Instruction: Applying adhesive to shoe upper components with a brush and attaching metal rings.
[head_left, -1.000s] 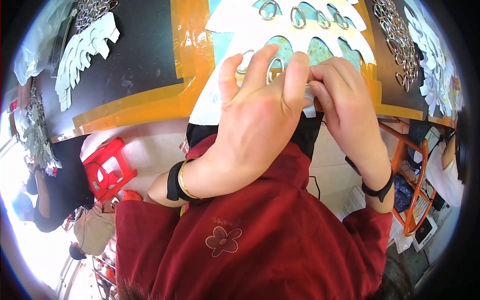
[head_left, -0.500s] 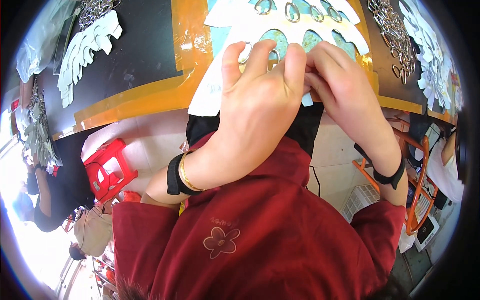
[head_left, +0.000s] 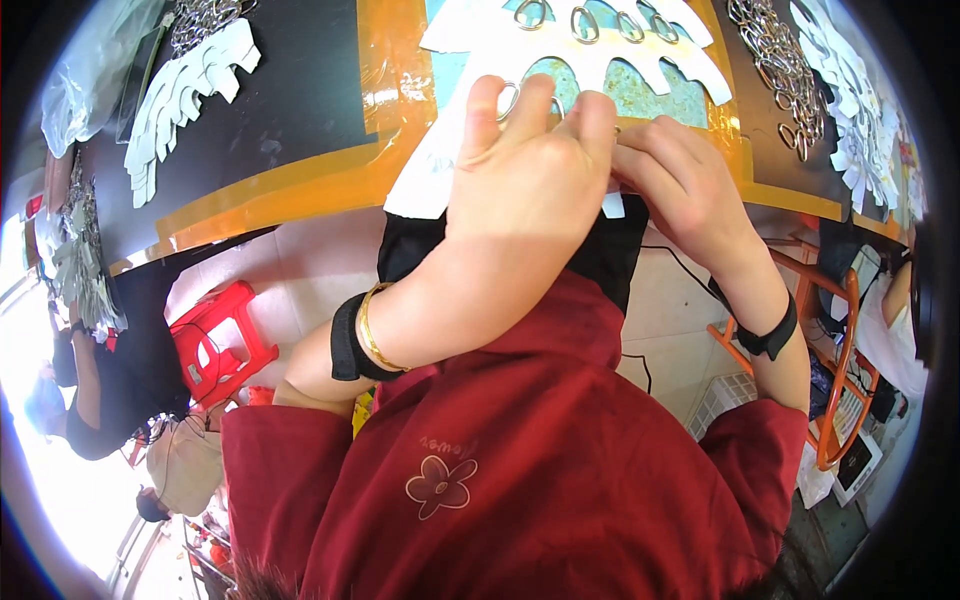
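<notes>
A white sheet with strip-like tabs [head_left: 438, 160] lies across the table edge in front of me. Several oval metal rings [head_left: 584, 25] sit on its tabs at the top, and another ring [head_left: 508, 101] shows behind my left fingers. My left hand [head_left: 535, 180] is closed over the sheet's right part, its fingers curled and its thumb side against my right hand. My right hand [head_left: 680, 185] is pinched beside it, and its fingertips are hidden behind the left. A small white tab end [head_left: 613, 206] pokes out below, between the two hands.
Orange tape [head_left: 270, 205] borders the dark table. A pile of metal rings [head_left: 780, 75] and stacked white tabbed pieces [head_left: 855, 120] lie at the right. More white pieces [head_left: 185, 105] lie at the left. A red stool [head_left: 225, 340] and another person [head_left: 95, 390] are at the left.
My right hand has come down slightly and its fingers lie closer together. My left hand has shifted a little to the right. The table things have shifted slightly in the picture.
</notes>
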